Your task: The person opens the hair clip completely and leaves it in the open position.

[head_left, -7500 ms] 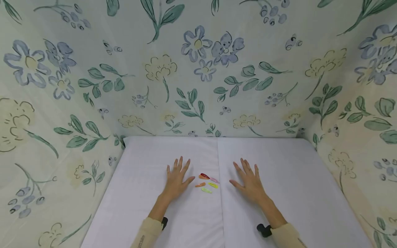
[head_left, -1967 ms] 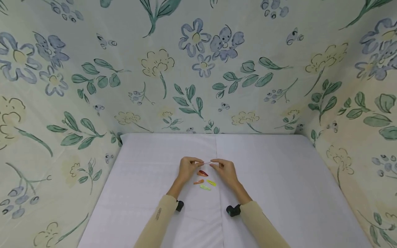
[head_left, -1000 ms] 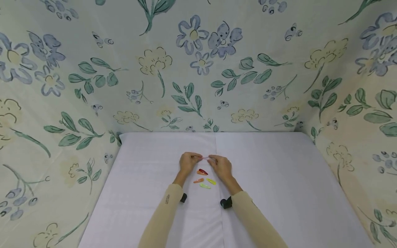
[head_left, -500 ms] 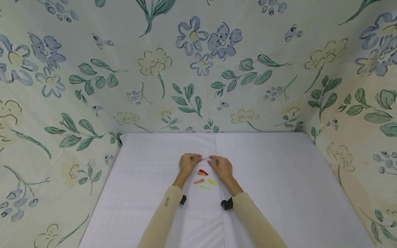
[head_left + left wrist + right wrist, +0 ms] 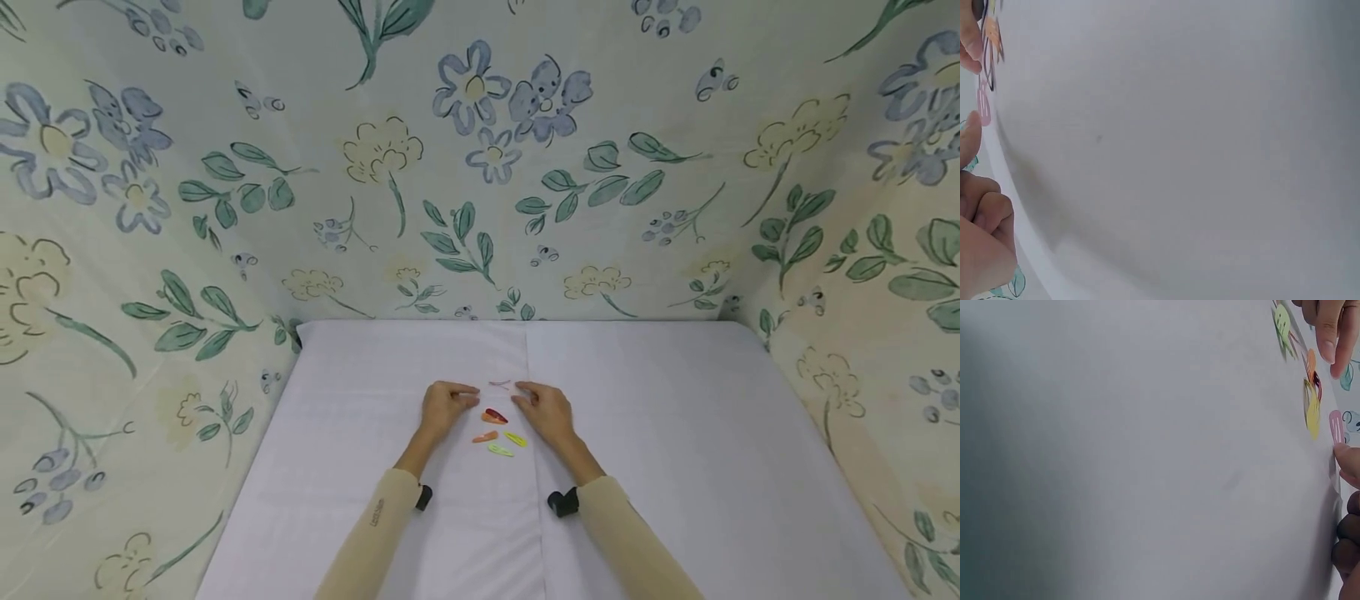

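A pink snap hair clip (image 5: 499,384) lies on the white cloth, its arms spread apart at the right end in the head view. My left hand (image 5: 447,407) is just left of it, thumb and index finger parted with nothing between them. To its right, my right hand (image 5: 546,410) has its fingertips close to the clip's end, thumb and index apart. In the right wrist view, the right thumb overlaps the end of the pink clip (image 5: 1335,427). Nearer me lie a red clip (image 5: 497,414) over an orange clip (image 5: 489,419), another orange clip (image 5: 485,437), a yellow clip (image 5: 515,438) and a light green clip (image 5: 500,450).
White cloth (image 5: 637,467) covers the table, with a seam (image 5: 534,467) running front to back. Floral fabric (image 5: 480,233) hangs behind and at both sides. A black wrist camera (image 5: 564,502) sits beneath my right wrist.
Both hands came from resting flat and pinched the pink clip between them. Since half a second ago they have let go and drawn apart, leaving it on the cloth.
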A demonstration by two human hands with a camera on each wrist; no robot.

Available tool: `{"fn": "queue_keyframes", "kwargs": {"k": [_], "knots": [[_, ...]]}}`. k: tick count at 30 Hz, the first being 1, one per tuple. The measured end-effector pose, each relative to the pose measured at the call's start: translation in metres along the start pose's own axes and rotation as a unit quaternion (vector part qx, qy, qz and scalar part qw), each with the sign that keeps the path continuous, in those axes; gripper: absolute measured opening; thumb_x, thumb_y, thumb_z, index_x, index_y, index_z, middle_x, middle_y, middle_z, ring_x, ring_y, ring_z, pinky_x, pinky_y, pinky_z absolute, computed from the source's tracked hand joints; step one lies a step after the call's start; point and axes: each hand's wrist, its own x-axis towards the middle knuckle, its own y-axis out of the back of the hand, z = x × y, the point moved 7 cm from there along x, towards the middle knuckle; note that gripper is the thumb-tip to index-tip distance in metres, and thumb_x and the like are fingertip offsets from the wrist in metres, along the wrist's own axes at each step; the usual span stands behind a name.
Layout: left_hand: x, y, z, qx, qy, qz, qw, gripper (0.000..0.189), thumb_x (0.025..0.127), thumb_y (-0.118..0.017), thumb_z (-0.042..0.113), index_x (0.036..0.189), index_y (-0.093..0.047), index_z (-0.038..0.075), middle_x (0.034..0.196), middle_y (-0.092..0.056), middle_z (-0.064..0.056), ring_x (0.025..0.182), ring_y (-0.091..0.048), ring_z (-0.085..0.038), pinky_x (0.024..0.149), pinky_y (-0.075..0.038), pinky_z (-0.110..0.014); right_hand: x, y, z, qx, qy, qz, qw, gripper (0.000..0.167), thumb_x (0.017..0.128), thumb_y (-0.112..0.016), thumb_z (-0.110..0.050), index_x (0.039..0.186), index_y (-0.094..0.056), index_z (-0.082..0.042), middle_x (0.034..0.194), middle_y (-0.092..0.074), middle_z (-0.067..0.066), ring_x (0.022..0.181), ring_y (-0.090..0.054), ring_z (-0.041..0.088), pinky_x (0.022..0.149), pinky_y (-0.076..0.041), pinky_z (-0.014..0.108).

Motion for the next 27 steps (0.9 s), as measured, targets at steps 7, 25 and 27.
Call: {"fn": "queue_keyframes", "kwargs": {"k": [7, 25, 27], "knots": [[-0.014, -0.007, 0.02, 0.03, -0.05, -0.083, 0.9948, 0.013, 0.087, -0.083, 0.012, 0.1, -0.084, 0.01, 0.055, -0.044, 0.006, 0.054, -0.036, -0.007, 0.051, -0.028, -0.02, -0.013, 0.003, 0.002, -0.007, 0.005, -0.025, 0.9996, 0.032, 0.093, -0.079, -0.028, 0.123, -0.077, -0.016, 0.063, -0.047, -0.004, 0.058, -0.041, 0.009, 0.057, -0.031, 0.025], [-0.027, -0.018, 0.026, 0.047, -0.076, -0.114, 0.9895, 0.008, 0.087, -0.083, 0.01, 0.095, -0.084, 0.008, 0.082, -0.077, -0.008, 0.049, -0.04, -0.005, 0.047, -0.031, -0.018, -0.034, 0.004, -0.005, -0.027, 0.065, -0.05, 0.9963, 0.025, 0.091, -0.081, -0.025, 0.115, -0.081, -0.018, 0.063, -0.046, -0.008, 0.058, -0.039, 0.004, 0.055, -0.031, 0.022], [-0.028, -0.018, 0.027, 0.045, -0.074, -0.113, 0.9898, 0.008, 0.087, -0.083, 0.009, 0.094, -0.084, 0.008, 0.086, -0.078, -0.008, 0.05, -0.04, -0.006, 0.047, -0.032, -0.019, -0.035, 0.005, -0.007, -0.025, 0.072, -0.051, 0.9958, 0.025, 0.091, -0.081, -0.025, 0.114, -0.081, -0.017, 0.064, -0.046, -0.007, 0.058, -0.039, 0.005, 0.055, -0.031, 0.022]]}}
